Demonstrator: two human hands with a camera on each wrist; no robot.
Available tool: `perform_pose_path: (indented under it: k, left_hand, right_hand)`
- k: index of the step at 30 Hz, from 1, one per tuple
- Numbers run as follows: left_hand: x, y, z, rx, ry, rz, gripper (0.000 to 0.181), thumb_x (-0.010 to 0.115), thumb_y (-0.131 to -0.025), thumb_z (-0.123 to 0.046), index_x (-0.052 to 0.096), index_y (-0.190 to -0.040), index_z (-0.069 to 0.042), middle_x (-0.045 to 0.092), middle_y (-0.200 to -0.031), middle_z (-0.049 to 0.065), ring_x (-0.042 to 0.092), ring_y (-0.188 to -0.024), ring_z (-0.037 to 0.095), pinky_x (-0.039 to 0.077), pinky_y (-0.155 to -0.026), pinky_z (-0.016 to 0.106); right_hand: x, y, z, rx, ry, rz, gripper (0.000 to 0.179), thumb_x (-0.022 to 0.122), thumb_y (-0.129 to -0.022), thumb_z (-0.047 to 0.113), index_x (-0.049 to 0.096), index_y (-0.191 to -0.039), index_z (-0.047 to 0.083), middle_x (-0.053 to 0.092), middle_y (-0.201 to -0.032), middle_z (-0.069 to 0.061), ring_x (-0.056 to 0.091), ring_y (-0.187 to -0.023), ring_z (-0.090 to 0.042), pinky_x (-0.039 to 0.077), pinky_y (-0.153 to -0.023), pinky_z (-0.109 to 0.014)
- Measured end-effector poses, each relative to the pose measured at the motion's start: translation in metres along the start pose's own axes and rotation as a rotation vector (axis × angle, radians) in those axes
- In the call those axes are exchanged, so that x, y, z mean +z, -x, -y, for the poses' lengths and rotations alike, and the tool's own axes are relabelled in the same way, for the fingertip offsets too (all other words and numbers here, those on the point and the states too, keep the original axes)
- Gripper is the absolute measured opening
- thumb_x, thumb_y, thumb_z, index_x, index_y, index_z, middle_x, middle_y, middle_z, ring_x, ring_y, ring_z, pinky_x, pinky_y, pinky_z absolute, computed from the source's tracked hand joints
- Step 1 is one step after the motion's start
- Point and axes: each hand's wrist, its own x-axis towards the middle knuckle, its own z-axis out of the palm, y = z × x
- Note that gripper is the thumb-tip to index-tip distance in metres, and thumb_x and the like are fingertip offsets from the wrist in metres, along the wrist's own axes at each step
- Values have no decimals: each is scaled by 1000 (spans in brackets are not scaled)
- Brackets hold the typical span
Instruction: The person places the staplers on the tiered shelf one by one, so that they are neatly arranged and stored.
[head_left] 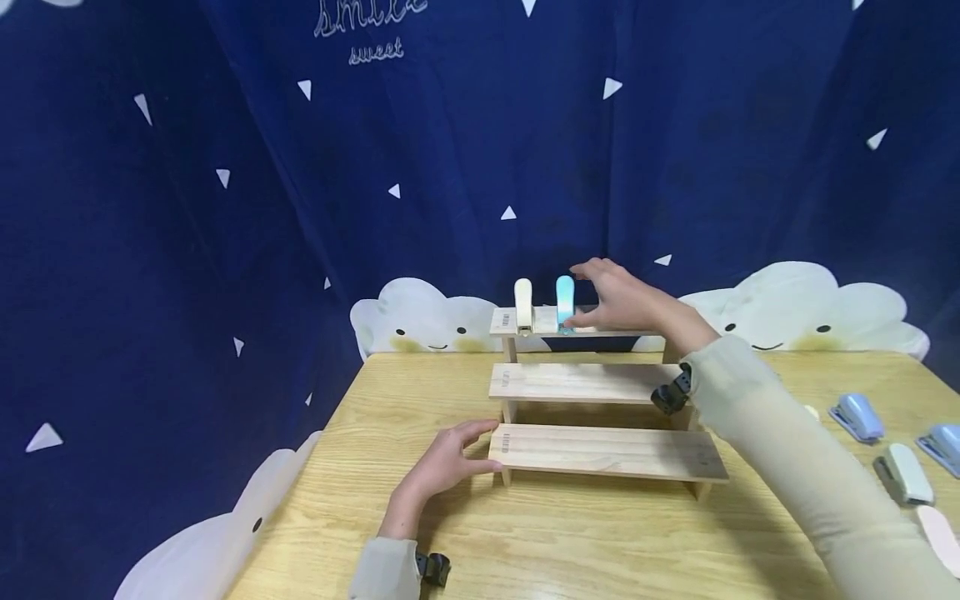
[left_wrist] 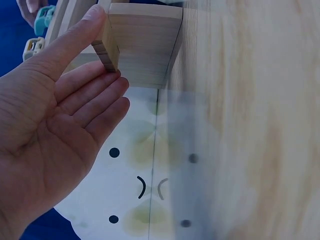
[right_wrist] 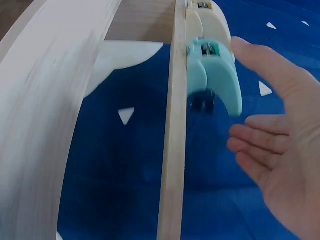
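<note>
Standing on the top board of the rack [head_left: 585, 382], toward its left end, the teal stapler [head_left: 566, 300] sits just to the right of the cream stapler [head_left: 523, 304]. The right hand [head_left: 618, 296] is beside it at the rack's top, thumb and fingers spread loosely around nothing; whether the thumb brushes the stapler I cannot tell. At the rack's lower left end, the left hand [head_left: 444, 458] holds the lowest board lightly between thumb and fingers.

The teal stapler should be light and stiff, with a smooth plastic shell that may slip a little under dry fingertips. It looks hardy rather than fragile, though its lever probably gives when squeezed from top to bottom, so a pinch across the two sides, low on the body, seems the safer hold. The rack looks like plain wood, rigid and probably less slippery.

The right wrist view shows the stapler's curved lever [right_wrist: 230, 82] in profile and the gap separating the fingers from it, which the head view hides. The left wrist view shows the open palm and fingertips at the board's end. Only the head view shows the other staplers [head_left: 858, 417] on the bench [head_left: 352, 508], right of the rack.
</note>
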Motion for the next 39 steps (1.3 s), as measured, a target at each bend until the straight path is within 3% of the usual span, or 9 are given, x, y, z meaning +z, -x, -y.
perform_pose_path:
  k: [4, 10, 17, 21, 29, 34, 39]
  left_hand:
    - [2, 0, 1, 5, 7, 11, 71, 76, -85, -36, 48, -145, -10, 47, -151, 11, 43, -139, 41, 41, -115, 51]
    - [-1, 0, 0, 14, 16, 3, 70, 75, -85, -32, 47, -145, -8, 46, -151, 14, 42, -139, 42, 40, -115, 52]
    - [-1, 0, 3, 10, 7, 10, 71, 75, -85, -34, 46, -146, -8, 45, -152, 14, 42, -139, 43, 40, -115, 52]
    - [0, 0, 3, 8, 5, 6, 71, 75, -85, -34, 47, -145, -8, 45, -151, 14, 42, -139, 43, 40, -115, 52]
    - [-1, -1, 0, 4, 13, 0, 69, 76, -85, -31, 48, -145, -8, 46, -151, 14, 42, -139, 43, 39, -115, 53]
    - [-1, -2, 1, 14, -10, -12, 69, 77, -84, -32, 49, -143, -8, 49, -149, 14, 45, -137, 41, 41, -115, 52]
    - [0, -2, 1, 9, -12, -10, 69, 77, -84, -33, 49, -144, -9, 48, -149, 12, 45, -137, 41, 41, -114, 52]
  right_hand:
    - [-10, 22, -15, -22, 11, -82, 81, 75, -84, 43, 42, -144, -2, 49, -143, -21, 41, -136, -39, 36, -113, -59]
    - [-21, 58, -45, -5, 9, -160, 73, 75, -86, 36, 46, -142, 0, 50, -142, -24, 33, -140, -47, 25, -114, -69]
    - [-15, 105, -88, 40, -14, -289, 74, 82, -79, 31, 50, -138, 0, 53, -139, -23, 46, -130, -45, 40, -103, -65]
    - [-9, 131, -111, 81, -46, -326, 72, 83, -78, 28, 52, -137, 1, 55, -137, -24, 49, -124, -47, 41, -99, -65]
    - [16, 155, -150, 154, -69, -218, 76, 80, -81, 34, 48, -139, -2, 53, -136, -27, 47, -124, -52, 41, -98, -67]
    - [37, 156, -165, 99, -22, -110, 79, 81, -80, 34, 46, -137, -8, 54, -132, -31, 48, -121, -51, 43, -96, -66]
    - [49, 152, -174, 18, 37, -55, 79, 84, -76, 26, 46, -133, -15, 54, -128, -36, 49, -119, -53, 43, -97, -66]
